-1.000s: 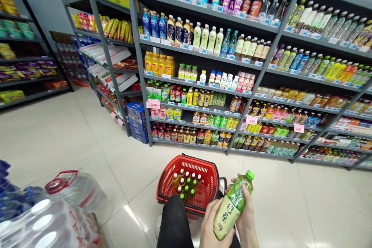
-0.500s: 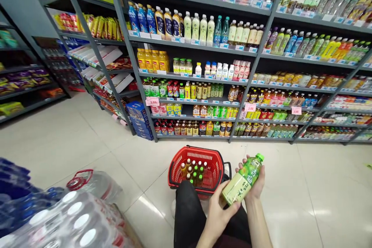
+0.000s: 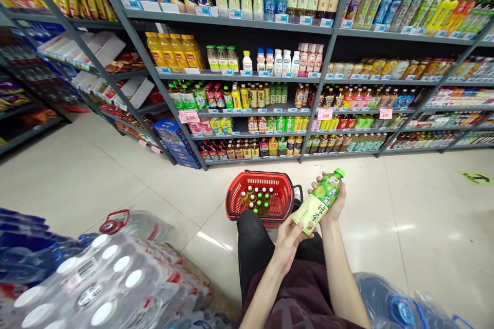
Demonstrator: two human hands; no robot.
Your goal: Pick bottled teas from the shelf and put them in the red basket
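A: Head view first: what do we have in our hands?

B: We hold a green tea bottle [image 3: 319, 202] in both. Our right hand [image 3: 332, 204] is wrapped around its upper half from behind, fingers closed on it, and our left hand [image 3: 288, 239] cups its base with the fingertips against the bottom. The bottle is tilted, green cap up and to the right.

A: Where does it sit in the scene?

B: Just right of the red basket [image 3: 261, 198], which stands on the floor [image 3: 96, 175] beyond our knee. The basket holds several small bottles [image 3: 257, 200] with green and yellow caps, standing upright.

A: What differs from the earlier frames?

B: A second ago the bottle lay lower and nearer to us, with its label more upright; now it is higher in view and leans more to the right. The view has dropped too: the top shelf of the drink shelving [image 3: 270, 61] has gone out of sight, and our forearms and dark trousers show more.

A: And around us?

B: Packs of water bottles [image 3: 100, 288] fill the near left, more of them than before, with a large water jug [image 3: 131, 223] behind them. A blue water jug [image 3: 397, 308] has come into the near right corner.
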